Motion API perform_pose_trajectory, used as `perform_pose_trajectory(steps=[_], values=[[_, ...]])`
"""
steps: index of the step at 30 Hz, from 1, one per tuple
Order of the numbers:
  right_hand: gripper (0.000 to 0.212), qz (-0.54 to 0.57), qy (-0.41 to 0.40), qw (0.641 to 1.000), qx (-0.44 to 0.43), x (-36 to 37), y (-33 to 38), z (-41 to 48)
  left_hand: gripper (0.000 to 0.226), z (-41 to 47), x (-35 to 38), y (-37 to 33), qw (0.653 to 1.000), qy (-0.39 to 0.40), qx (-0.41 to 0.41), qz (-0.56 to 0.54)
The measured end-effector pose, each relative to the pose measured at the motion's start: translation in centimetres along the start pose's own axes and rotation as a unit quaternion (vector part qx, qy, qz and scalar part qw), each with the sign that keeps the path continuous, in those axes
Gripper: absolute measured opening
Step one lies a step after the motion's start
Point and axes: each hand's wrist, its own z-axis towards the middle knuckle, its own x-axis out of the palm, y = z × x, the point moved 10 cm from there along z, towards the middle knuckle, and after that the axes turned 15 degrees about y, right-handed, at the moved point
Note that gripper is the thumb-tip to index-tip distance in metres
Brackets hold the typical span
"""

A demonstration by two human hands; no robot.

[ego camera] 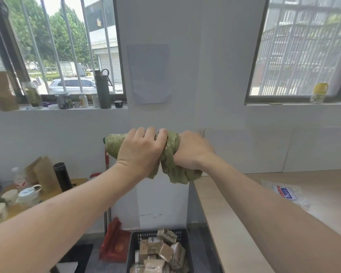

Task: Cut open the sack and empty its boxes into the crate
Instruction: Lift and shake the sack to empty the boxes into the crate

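A green woven sack is bunched and rolled up at chest height in front of the white wall. My left hand grips its left part from above, and my right hand grips its right part; the two hands touch over the cloth. Loose sack folds hang below my right wrist. Far below on the floor stands a black plastic crate, holding several brown cardboard boxes piled at odd angles.
A light wooden table runs along the right with a clear printed plastic bag on it. A cluttered side table with cups and a black flask is on the left. Red packaging lies beside the crate.
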Motion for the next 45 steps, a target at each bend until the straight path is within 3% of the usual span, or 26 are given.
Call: perform_pose_trajectory(steps=[5, 8, 12, 15, 17, 19, 21, 23, 25, 29, 34, 39, 43, 45], values=[[0.02, -0.007, 0.04, 0.998, -0.053, 0.8, 0.9, 0.2, 0.051, 0.4, 1.8, 1.1, 0.994, 0.077, 0.02, -0.081], [0.041, -0.039, 0.035, 0.994, -0.092, 0.9, 1.6, -0.4, 0.042, 0.6, 3.1, 1.8, 0.985, 0.14, -0.019, -0.097], [0.089, -0.156, -0.014, 0.981, -0.119, 0.1, 2.9, -1.3, 0.032, 0.6, 3.6, 2.8, 0.957, 0.225, -0.07, -0.167], [0.133, -0.298, -0.085, 0.946, -0.097, -0.3, 4.0, -1.5, 0.027, 1.1, 3.5, 3.4, 0.931, 0.263, -0.105, -0.231], [0.122, -0.338, -0.142, 0.926, -0.085, -0.5, 4.2, -1.2, 0.02, 1.4, 3.7, 3.4, 0.909, 0.288, -0.113, -0.28], [0.081, -0.345, -0.221, 0.908, -0.088, -1.5, 4.3, -1.4, 0.01, 2.0, 4.0, 3.0, 0.889, 0.307, -0.099, -0.326], [0.048, -0.306, -0.281, 0.904, -0.105, -2.6, 4.1, -2.0, 0.014, 2.6, 4.4, 2.6, 0.86, 0.336, -0.082, -0.376], [0.036, -0.254, -0.297, 0.912, -0.121, -2.9, 3.6, -2.3, 0.024, 2.6, 4.8, 2.1, 0.824, 0.377, -0.068, -0.418], [0.036, -0.237, -0.28, 0.923, -0.116, -2.8, 3.3, -2.2, 0.026, 2.5, 4.9, 1.7, 0.813, 0.392, -0.053, -0.427], [0.025, -0.19, -0.185, 0.96, -0.092, -2.4, 2.6, -1.6, 0.029, 2.1, 3.4, 1.0, 0.875, 0.345, -0.022, -0.338], [0.021, -0.091, -0.073, 0.993, -0.022, -1.7, 0.6, -0.8, 0.067, 1.4, 1.1, 0.1, 0.966, 0.225, -0.003, -0.128], [0.011, -0.035, -0.024, 0.999, 0.01, -1.3, -0.6, -0.2, 0.106, 0.3, 1.3, -0.6, 0.993, 0.118, 0.009, -0.03], [0.014, -0.008, 0.052, 0.999, -0.001, 0.4, -0.6, 0.5, 0.059, 0.1, 1.9, 0.2, 0.997, 0.076, 0.015, -0.028], [0.022, -0.009, 0.074, 0.997, -0.027, 1.0, -0.3, 0.8, 0.047, 0.2, 2.5, 0.5, 0.996, 0.077, 0.015, -0.042]])
